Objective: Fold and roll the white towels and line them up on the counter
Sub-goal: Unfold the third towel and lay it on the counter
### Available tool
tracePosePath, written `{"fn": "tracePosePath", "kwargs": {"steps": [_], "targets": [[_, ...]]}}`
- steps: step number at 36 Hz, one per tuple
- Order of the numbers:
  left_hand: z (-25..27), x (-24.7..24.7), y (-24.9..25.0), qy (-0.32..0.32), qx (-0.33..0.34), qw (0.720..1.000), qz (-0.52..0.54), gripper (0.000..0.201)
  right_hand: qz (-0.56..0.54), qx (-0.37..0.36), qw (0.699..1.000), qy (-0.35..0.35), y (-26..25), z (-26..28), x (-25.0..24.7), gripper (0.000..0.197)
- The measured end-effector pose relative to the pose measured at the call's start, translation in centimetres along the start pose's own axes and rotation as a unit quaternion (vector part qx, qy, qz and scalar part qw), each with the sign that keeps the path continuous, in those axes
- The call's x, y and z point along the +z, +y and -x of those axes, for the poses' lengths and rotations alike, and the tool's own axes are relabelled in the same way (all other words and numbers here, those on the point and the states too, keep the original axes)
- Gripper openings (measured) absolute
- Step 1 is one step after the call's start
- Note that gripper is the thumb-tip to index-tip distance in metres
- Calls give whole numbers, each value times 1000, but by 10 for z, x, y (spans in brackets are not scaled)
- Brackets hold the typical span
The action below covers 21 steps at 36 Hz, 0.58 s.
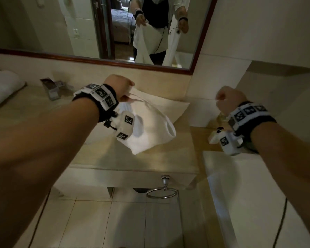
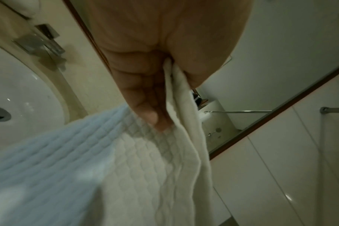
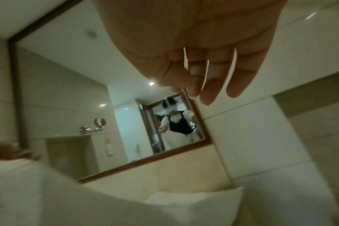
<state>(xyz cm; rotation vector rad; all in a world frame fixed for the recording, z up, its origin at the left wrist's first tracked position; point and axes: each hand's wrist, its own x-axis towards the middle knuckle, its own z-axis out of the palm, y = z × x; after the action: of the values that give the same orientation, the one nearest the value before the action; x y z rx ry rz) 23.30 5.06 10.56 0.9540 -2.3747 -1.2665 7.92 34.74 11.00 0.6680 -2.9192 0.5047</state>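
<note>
Your left hand (image 1: pixel 121 87) pinches 1 corner of the white towel (image 1: pixel 147 129), which hangs in the air over the table (image 1: pixel 150 158), drooping down and to the right. Your right hand (image 1: pixel 229 101) is well off to the right, fingers loosely curled on nothing, so the left is nearer. Plenty of bare table below, front edge close to you.

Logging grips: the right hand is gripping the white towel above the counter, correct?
Not quite: the left hand is gripping the white towel above the counter. The head view shows it, and the left wrist view confirms the grip.
</note>
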Motion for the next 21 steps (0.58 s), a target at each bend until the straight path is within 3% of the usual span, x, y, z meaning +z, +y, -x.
{"fn": "tracePosePath", "kwargs": {"steps": [2, 4, 6, 9, 11, 14, 15, 16, 18, 21], "targets": [[-1, 10, 4, -10, -21, 999, 22, 60, -21, -31, 998, -52, -19, -1, 22, 12], [-3, 19, 16, -55, -90, 972, 211, 48, -38, -52, 991, -116, -39, 0, 43, 10], [-10, 24, 20, -62, -90, 969, 220, 34, -66, -63, 982, -164, -60, 4, 56, 13], [-18, 25, 27, -90, -115, 959, 244, 8, -184, -52, 958, -216, -86, 9, 66, 43], [-21, 23, 30, -93, -104, 956, 259, 6, -213, -42, 950, -223, -95, 7, 72, 54], [-30, 20, 30, -92, -84, 952, 281, 17, -85, -42, 968, -234, -99, -1, 80, 97], [-34, 19, 29, -98, -78, 951, 282, 23, -13, -53, 970, -235, -100, -5, 83, 102], [-38, 17, 27, -110, -68, 952, 279, 26, 56, -67, 970, -229, -99, -10, 89, 96], [-45, 12, 25, -147, -43, 957, 247, 19, 125, -78, 962, -230, -97, -20, 93, 59], [-58, 7, 20, -198, 59, 978, 27, 20, 21, -48, 973, -224, -93, -23, 94, 21]]}}
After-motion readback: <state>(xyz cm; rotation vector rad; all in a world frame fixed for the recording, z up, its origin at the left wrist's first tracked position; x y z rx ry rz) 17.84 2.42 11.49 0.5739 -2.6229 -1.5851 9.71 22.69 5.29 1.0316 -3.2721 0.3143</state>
